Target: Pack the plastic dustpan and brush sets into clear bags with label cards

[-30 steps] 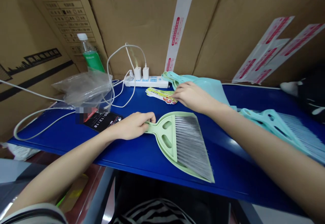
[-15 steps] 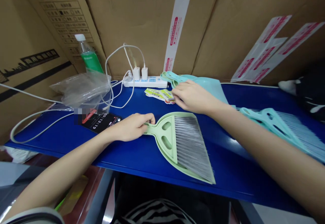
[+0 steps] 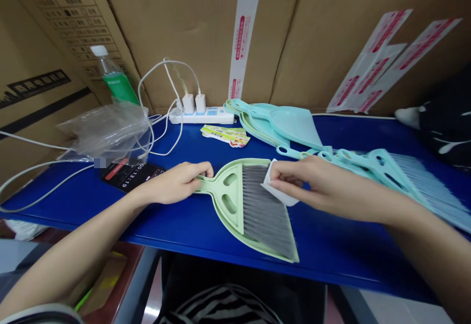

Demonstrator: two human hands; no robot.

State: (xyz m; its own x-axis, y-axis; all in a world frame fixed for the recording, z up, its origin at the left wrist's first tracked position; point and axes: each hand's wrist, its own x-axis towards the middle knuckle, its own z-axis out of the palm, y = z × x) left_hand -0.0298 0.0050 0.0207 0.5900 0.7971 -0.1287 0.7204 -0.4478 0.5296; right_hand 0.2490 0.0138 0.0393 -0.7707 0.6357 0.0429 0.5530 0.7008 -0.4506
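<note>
A light green dustpan (image 3: 228,209) with a grey-bristled brush (image 3: 263,209) nested in it lies on the blue table (image 3: 184,221). My left hand (image 3: 176,183) is closed round the green handle at the left. My right hand (image 3: 305,183) hovers over the bristles and pinches a small white card (image 3: 279,192), blank side up. A small stack of colourful printed cards (image 3: 226,135) lies farther back, near the power strip.
Light blue dustpans (image 3: 283,124) and brushes (image 3: 390,172) lie at the right. A white power strip (image 3: 202,115) with chargers and cables, a crumpled clear plastic bag (image 3: 106,130), a green-labelled bottle (image 3: 112,76) and a phone (image 3: 130,175) sit at the left. Cardboard boxes (image 3: 206,30) wall the back.
My right hand left the stack of printed cards at the back and came toward me over the brush bristles, now holding one white card. The left hand stayed on the handle.
</note>
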